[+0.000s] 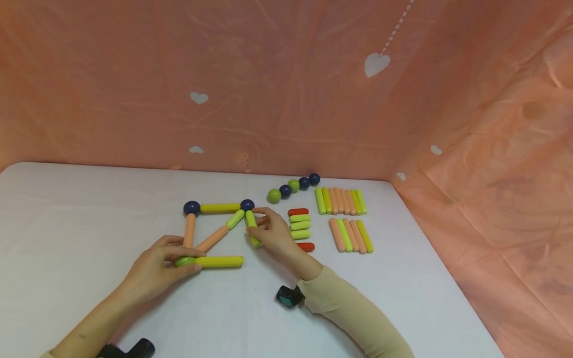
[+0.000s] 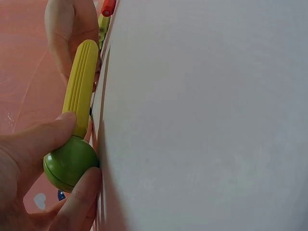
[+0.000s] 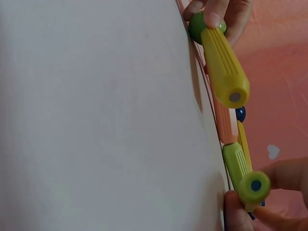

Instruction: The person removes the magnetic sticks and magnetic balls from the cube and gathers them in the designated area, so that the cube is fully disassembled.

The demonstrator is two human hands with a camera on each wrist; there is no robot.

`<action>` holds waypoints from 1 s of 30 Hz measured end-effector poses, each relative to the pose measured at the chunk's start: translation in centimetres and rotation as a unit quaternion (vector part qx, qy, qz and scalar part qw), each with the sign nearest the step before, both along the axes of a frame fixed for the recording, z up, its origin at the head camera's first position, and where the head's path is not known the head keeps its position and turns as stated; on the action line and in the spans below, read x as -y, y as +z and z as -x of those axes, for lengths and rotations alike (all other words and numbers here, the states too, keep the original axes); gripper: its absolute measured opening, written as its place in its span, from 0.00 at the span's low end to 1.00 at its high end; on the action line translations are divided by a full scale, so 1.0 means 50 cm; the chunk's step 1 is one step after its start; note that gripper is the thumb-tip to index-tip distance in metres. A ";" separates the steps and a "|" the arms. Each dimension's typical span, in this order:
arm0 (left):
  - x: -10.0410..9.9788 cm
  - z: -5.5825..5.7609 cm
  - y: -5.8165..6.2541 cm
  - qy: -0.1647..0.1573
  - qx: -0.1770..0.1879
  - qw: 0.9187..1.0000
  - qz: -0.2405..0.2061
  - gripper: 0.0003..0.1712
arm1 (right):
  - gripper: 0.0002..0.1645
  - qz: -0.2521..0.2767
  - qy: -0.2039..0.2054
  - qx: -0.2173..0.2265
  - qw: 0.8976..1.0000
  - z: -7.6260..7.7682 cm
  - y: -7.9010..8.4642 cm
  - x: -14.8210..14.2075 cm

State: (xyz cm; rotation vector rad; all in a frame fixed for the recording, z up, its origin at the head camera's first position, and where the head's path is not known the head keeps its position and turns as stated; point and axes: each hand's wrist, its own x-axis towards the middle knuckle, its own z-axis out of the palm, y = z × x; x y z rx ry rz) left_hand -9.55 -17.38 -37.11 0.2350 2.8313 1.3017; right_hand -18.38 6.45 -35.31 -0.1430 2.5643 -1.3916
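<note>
My left hand (image 1: 154,266) grips a green ball (image 2: 71,163) at the near left corner of a frame of rods and balls. From that ball a yellow rod (image 1: 220,261) points right, its far end free. An orange rod (image 1: 190,231) runs up to a dark blue ball (image 1: 192,208). A diagonal of an orange rod (image 1: 212,239) and a short green rod (image 1: 235,219) reaches toward a second blue ball (image 1: 247,205). A yellow rod (image 1: 221,208) links both blue balls. My right hand (image 1: 275,231) pinches a light green rod (image 1: 252,226) hanging below the second blue ball.
Right of my right hand lie short red and green rods (image 1: 300,225). Beyond them are two rows of longer rods (image 1: 342,201), the nearer row (image 1: 351,235) closer to me. A line of green and blue balls (image 1: 293,186) sits at the back. A pink curtain (image 1: 286,99) hangs behind.
</note>
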 end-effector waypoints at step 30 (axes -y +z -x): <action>-0.001 0.005 -0.008 0.000 0.002 1.000 0.006 0.16 | 0.22 0.073 -0.111 -0.046 0.990 -0.016 0.027 -0.165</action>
